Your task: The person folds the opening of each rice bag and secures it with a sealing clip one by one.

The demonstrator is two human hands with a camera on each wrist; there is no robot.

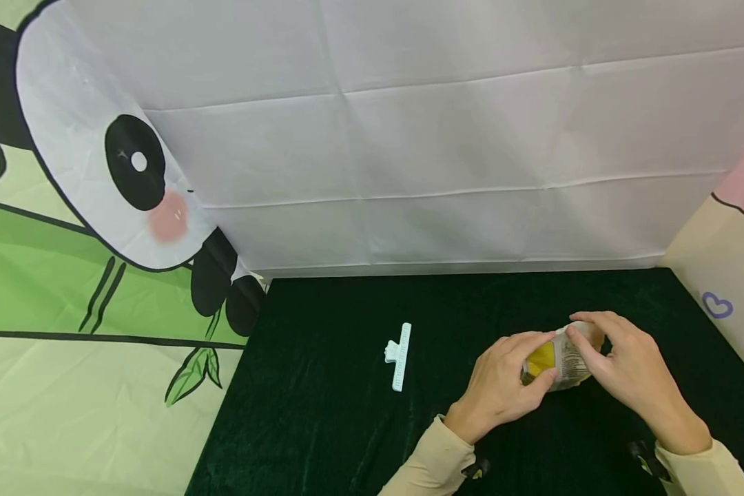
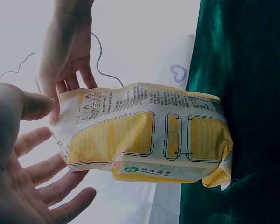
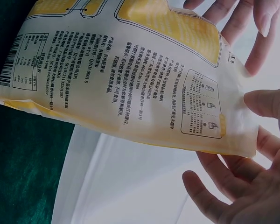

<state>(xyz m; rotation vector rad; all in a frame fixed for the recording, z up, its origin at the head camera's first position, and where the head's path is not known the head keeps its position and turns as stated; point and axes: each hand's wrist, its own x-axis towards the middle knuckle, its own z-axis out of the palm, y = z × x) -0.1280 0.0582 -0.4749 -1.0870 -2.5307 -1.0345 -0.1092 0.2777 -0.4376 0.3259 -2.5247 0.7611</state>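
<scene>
A yellow and white food packet (image 1: 569,363), printed with dense text, stands upright on the dark green cloth (image 1: 322,413). At the packet's top edge my right hand (image 1: 632,365) pinches a corner. In the right wrist view its thumb (image 3: 266,100) is at the edge and its other fingers reach behind. My left hand (image 1: 505,375) is at the other top corner. In the left wrist view its spread, relaxed fingers (image 2: 56,186) pass behind the packet, while the thumb (image 2: 37,105) sits just off the edge. Left of both hands lies a white bag clip (image 1: 401,358).
A white wall sheet (image 1: 409,172) rises behind the cloth's far edge. On the left hangs a panda-printed sheet (image 1: 99,386); on the right, a cream and pink one (image 1: 707,269) with a purple heart.
</scene>
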